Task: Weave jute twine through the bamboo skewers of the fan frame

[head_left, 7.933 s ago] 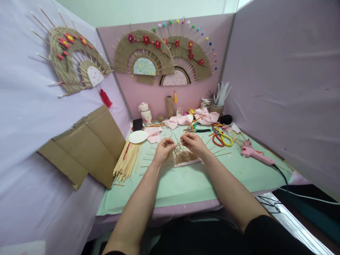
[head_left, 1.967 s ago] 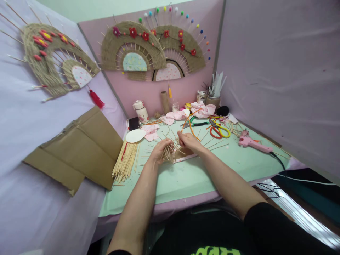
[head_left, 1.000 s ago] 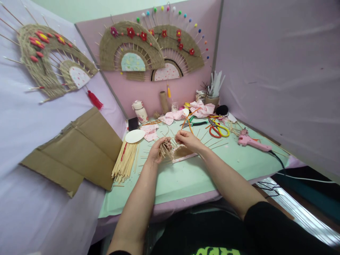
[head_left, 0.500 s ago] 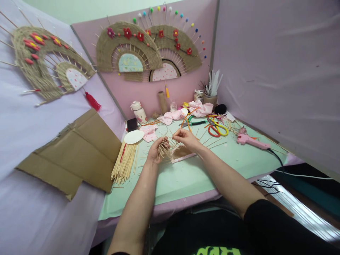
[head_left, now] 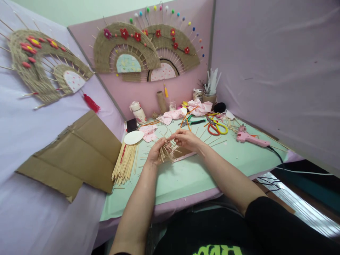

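A half-round cardboard piece [head_left: 181, 152] with a pink lower edge lies on the green tabletop, thin sticks fanning out from it. At its left side my left hand [head_left: 157, 150] is closed on a loose bundle of tan twine [head_left: 166, 154], whose strands hang below the fingers. Just above the cardboard, my right hand [head_left: 186, 139] has its fingers pinched together close to the left fingertips, on a strand too thin to make out well. Both hands hide part of the sticks.
Bamboo sticks [head_left: 124, 163] and a white oval [head_left: 134, 137] lie left, near brown cardboard [head_left: 71, 156]. Pliers [head_left: 198, 122], scissors [head_left: 218, 127] and a pink glue gun [head_left: 252, 139] lie right. A bottle [head_left: 138, 112] stands behind; finished fans [head_left: 103, 53] hang on the walls.
My right hand has lowered slightly, and its fingers have come closer to those of my left hand. The view has shifted a little.
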A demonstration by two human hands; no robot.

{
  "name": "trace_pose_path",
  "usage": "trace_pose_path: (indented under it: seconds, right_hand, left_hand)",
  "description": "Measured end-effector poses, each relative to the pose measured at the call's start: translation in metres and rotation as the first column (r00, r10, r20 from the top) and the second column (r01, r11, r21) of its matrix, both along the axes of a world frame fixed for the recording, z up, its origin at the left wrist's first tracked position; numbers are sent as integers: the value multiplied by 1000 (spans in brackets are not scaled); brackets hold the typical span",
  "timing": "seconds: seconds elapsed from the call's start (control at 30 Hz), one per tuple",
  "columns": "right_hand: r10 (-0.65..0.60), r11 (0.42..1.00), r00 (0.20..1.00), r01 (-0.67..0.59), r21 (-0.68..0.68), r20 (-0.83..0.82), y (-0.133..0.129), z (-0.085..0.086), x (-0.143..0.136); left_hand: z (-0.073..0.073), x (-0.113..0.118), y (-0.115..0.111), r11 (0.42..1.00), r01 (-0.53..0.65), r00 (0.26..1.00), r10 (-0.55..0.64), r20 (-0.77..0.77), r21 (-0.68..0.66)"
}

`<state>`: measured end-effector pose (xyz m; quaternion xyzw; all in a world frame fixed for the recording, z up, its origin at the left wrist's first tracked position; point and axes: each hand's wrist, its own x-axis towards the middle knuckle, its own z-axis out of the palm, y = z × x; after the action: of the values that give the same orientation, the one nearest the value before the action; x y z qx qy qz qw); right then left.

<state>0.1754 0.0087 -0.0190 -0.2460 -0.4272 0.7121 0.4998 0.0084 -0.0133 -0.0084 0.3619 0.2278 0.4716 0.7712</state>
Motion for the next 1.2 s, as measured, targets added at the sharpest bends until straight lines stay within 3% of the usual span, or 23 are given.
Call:
trace_pose_path:
  seconds: [0.33,0.57,0.67,0.87,1.03,1.2]
  right_hand:
    - [-15,997,999,12,-71,-40,2,1,4]
    - [87,990,994,-80,-116,61,2,-1,6]
    - [90,992,990,-78,-101,113,3,-5,5]
    - [-144,984,949,108,139,282,2,-5,-1]
    - [-257,931,914,146,335,316,-1,-1,-4]
    - [-333,919,886,229,321,322,4,-4,-3]
  left_hand:
    - [3,1,-3,999,41,999,-41,8,24]
    - [-3,-3,-1,998,48,998,-45,-39,52]
    - [-5,-2,1,999,-13,994,17,-104,43]
    - [-7,7,5,972,-221,930,233,-284,76]
    - [-12,11,5,972,-217,910,235,-341,90]
    - [-12,13,4,975,-195,917,219,-334,105]
